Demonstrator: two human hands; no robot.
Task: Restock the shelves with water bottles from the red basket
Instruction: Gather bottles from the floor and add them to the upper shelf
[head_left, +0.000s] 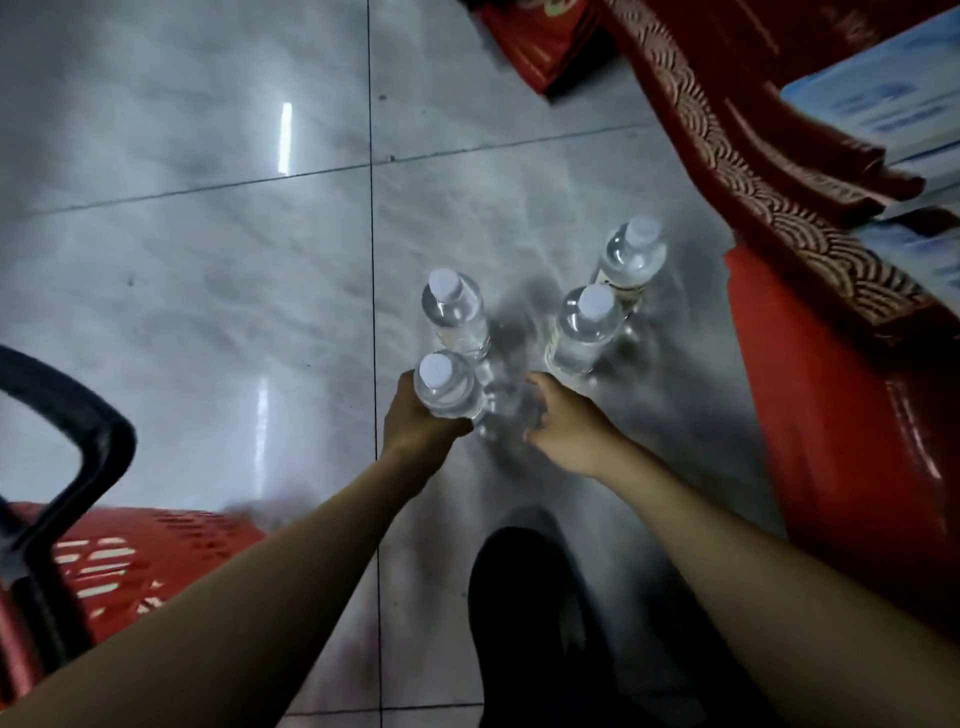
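Several clear water bottles with white caps stand on the grey tiled floor. My left hand (415, 421) grips the nearest bottle (448, 387) round its body. Just behind it stands a second bottle (457, 312). Two more stand to the right, one nearer (584, 327) and one farther (631, 254). My right hand (563, 421) curls round a motion-blurred clear bottle (506, 405) between my two hands. The red basket (135, 561) with its black handle (78, 457) sits at the lower left; its inside is out of view.
A red plastic unit (831, 426) with patterned red cloth (753, 171) draped over it fills the right side. White and blue packs (883, 104) lie at the upper right. A red package (540, 41) lies at the top. My dark trouser leg (535, 623) is at the bottom centre.
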